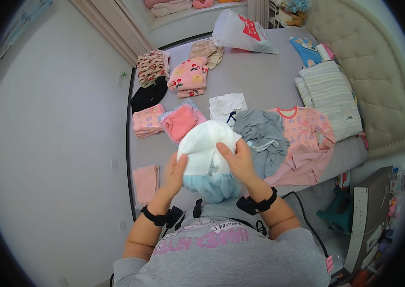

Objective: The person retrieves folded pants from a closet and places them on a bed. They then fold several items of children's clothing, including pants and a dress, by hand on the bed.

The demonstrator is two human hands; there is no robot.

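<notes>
In front of my chest I hold a white garment with light-blue sheer ruffled fabric (pixel 206 148) between both hands. My left hand (pixel 174 173) grips its left edge, thumb on the near face. On the opposite side my right hand (pixel 238 161) is closed on the right edge, its thumb pressed on the white cloth; the fingers behind are hidden. Just beyond the garment lie a white folded top with a dark blue bow (pixel 226 106) and a crumpled grey garment (pixel 262 136). A pink patterned long-sleeved top (pixel 307 126) is spread to the right, with pink pants (pixel 300 165) below it.
Folded clothes (pixel 152 67) form several piles along the bed's left side, including a pink cherry-print one (pixel 189 76). A white plastic bag (pixel 240 32) stands at the far end. Striped bedding (pixel 331 95) lies against the padded headboard (pixel 369 71). A black cable (pixel 307 215) hangs at right.
</notes>
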